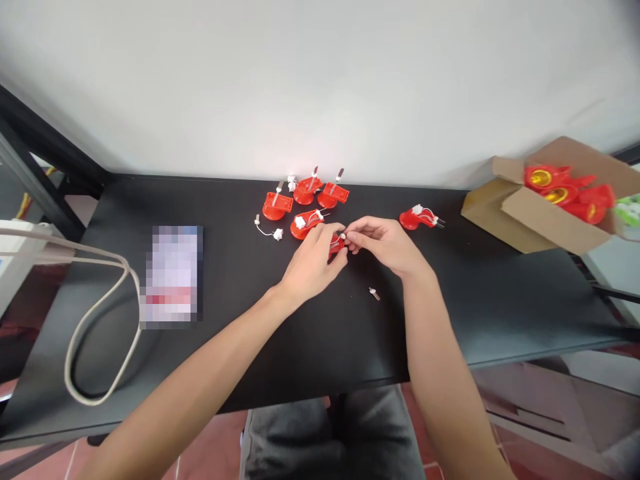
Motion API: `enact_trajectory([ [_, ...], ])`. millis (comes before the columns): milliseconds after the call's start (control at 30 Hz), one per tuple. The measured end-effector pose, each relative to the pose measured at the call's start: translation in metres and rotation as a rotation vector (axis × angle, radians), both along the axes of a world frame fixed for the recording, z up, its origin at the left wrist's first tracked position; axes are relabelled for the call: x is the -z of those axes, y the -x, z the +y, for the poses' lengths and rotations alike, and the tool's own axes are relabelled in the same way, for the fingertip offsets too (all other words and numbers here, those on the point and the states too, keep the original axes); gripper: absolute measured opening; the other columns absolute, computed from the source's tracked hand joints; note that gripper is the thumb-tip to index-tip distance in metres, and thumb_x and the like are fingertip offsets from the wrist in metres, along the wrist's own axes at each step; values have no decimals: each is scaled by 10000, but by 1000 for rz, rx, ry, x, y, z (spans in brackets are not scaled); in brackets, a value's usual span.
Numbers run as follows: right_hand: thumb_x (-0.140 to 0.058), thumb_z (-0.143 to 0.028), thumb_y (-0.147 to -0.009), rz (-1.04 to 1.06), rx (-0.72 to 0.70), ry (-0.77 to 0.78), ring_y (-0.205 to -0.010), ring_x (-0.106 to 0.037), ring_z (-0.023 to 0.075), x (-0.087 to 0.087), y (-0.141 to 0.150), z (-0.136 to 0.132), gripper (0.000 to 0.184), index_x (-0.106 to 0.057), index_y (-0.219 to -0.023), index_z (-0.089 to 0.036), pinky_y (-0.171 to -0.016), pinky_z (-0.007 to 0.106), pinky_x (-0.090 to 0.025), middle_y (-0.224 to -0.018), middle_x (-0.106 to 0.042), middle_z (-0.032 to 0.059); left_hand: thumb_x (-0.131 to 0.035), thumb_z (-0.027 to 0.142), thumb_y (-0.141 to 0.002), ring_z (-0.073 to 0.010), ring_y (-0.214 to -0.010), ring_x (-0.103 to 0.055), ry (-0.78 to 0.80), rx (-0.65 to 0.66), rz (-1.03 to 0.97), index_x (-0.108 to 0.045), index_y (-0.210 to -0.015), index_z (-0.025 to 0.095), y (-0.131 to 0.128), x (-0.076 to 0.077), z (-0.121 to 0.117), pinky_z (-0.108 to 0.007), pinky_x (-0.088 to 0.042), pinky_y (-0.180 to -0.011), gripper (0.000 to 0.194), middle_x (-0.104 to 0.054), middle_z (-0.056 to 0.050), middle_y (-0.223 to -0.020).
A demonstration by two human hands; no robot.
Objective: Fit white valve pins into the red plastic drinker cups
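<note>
Far L of the fingers, a pale cable (67,363) loops over the desk (235,247). Closer, but well apart from the L fingers, lies a flat item (173,270), pixelated, so can't ID it. Nearer again, just L of them & a bit beyond: a sm. white bit w/ wire (278,234). Beyond the L fingers, toward the wall, three red pcs (275,212) stand w/ thin strips sticking up; a fourth red pc (299,234) sits right by the knuckles.

L hand (309,262): thumb & index curl round the worked red pc (336,246), seemingly steadying it. R hand (387,243): thumb & index tips look pressed together on a tiny white bit (343,236) at that pc's R end. Step in hand is prob. fitting or adjusting this bit; next move calls for a firm L hold & fine R fingertip work.

Nearer the body than the R fingers: a loose strip (375,293). R of them, a pronged red pc (409,220); far R, a carton (493,223) w/ red-&-yellow parts (547,177).
</note>
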State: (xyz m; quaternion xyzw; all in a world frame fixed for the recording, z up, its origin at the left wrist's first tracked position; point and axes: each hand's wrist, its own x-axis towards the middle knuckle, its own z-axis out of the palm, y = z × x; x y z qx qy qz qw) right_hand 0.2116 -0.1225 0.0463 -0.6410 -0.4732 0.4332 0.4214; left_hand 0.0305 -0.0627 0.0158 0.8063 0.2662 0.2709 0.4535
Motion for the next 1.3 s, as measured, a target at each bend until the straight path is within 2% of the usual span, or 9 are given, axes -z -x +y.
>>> enact_trajectory([
  [333, -818, -412, -807, 72, -18, 19, -668, -618, 125, -1, -4, -1, 222, -769, -878, -208, -678, 301, -530, -785, -717, 19, -548, 204, -930, -266, -1248, -581, -4, -20, 64, -509, -1268, 164, 0, -5, -1, -460, -527, -1047, 343, -634, -135, -1258],
  [900, -849, -469, -735, 17, -6, 114, -626, -575, 129, -8, 0, -2, 319, -764, -849, -184, -611, 308, -496, -797, -725, 46, -546, 224, -942, -265, -1218, -587, -21, -16, 47, -515, -1263, 189, 0, -1, -1, -463, -531, -1018, 325, -628, -122, -1258],
  [1300, -849, -504, -721, 12, 46, 135, -549, -525, 101, -5, 4, 0, 358, -757, -814, -171, -523, 271, -443, -706, -689, 30, -551, 216, -940, -261, -1208, -590, -22, -17, 51, -518, -1239, 184, 0, -2, -1, -457, -529, -1020, 303, -630, -121, -1252],
])
